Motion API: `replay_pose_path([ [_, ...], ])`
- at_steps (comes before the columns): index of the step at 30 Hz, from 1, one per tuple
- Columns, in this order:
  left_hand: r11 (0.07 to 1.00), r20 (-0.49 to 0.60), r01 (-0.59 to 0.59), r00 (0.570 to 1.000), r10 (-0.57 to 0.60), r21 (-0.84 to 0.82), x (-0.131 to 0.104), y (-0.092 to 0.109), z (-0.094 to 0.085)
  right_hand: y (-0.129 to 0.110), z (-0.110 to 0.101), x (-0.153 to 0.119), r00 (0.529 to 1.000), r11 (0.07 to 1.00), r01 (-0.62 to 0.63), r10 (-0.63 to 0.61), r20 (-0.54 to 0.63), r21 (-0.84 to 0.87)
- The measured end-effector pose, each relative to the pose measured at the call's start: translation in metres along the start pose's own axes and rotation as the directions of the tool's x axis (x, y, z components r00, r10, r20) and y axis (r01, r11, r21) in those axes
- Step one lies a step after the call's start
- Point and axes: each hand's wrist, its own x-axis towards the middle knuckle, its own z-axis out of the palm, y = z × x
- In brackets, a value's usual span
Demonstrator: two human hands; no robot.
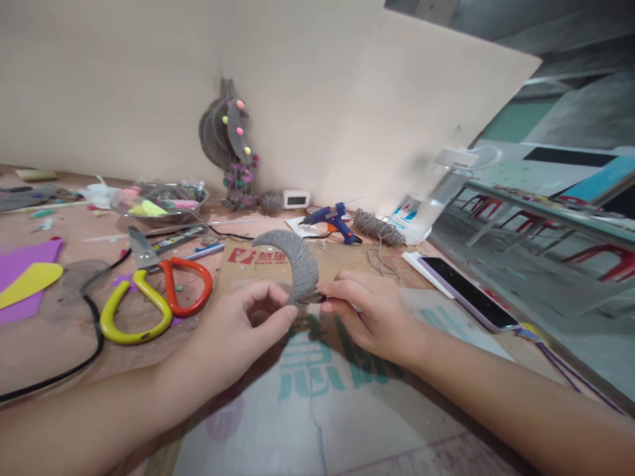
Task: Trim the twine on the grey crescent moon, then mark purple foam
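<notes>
My left hand [253, 322] pinches the lower end of the grey yarn-wrapped crescent [301, 264] between thumb and fingers, above the cardboard [342, 261]. My right hand [380, 314], closed to a pinch beside the crescent's edge, grips a small thing [323, 299] I cannot make out.

Pale upright board [317, 99], grey floor [526, 291] at right, long table [516, 199] with red stools [623, 266] beneath, greenish panel [530, 119] beyond, dim light

The left hand [253, 316] is bare, with slender fingers and a tapering thumb; the right hand [381, 314] is likewise bare and slim-fingered. The smooth left forearm [124, 403] and right forearm [496, 383] are uncovered.
</notes>
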Motion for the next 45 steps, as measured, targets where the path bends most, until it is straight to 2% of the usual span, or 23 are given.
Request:
replay_pose_path([
  [4,0.999,0.000,0.026,1.000,-0.026,-0.032,0.001,0.002,0.000,-0.001,0.000,0.000,1.000,1.000,-0.008,0.009,-0.026,0.030],
  [12,0.999,0.001,0.036,0.999,-0.036,-0.025,-0.002,0.007,0.001,-0.003,0.000,-0.002,1.000,0.999,0.000,0.000,0.007,-0.044],
  [23,1.000,0.016,0.012,1.000,-0.012,-0.004,0.000,0.001,-0.001,0.002,0.003,-0.003,0.999,0.993,-0.038,0.036,0.015,0.114],
  [30,1.000,0.006,0.014,1.000,-0.014,-0.021,0.000,0.003,0.000,0.001,0.003,-0.002,1.000,0.999,-0.017,0.018,-0.015,0.048],
  [33,0.999,-0.005,0.028,1.000,-0.028,-0.015,0.000,0.003,0.000,-0.004,0.003,0.000,0.995,0.986,-0.097,0.101,-0.024,0.136],
  [35,1.000,-0.008,0.031,0.999,-0.031,-0.005,0.000,0.004,0.000,-0.008,0.002,0.004,0.963,0.919,-0.252,0.270,-0.017,0.304],
  [38,1.000,0.008,0.021,1.000,-0.021,0.011,-0.001,0.004,0.000,-0.014,0.002,0.010,0.855,0.699,-0.475,0.510,0.093,0.535],
  [40,1.000,0.016,-0.004,1.000,0.003,0.030,-0.001,0.004,0.001,-0.015,0.003,0.014,0.797,0.573,-0.548,0.578,0.173,0.610],
  [42,0.999,0.022,-0.014,1.000,0.013,0.045,-0.002,0.004,0.001,-0.013,0.005,0.016,0.762,0.488,-0.568,0.615,0.201,0.663],
  [45,0.999,0.027,-0.010,1.000,0.009,0.047,-0.001,0.003,0.001,-0.010,0.007,0.016,0.758,0.443,-0.563,0.614,0.222,0.698],
])
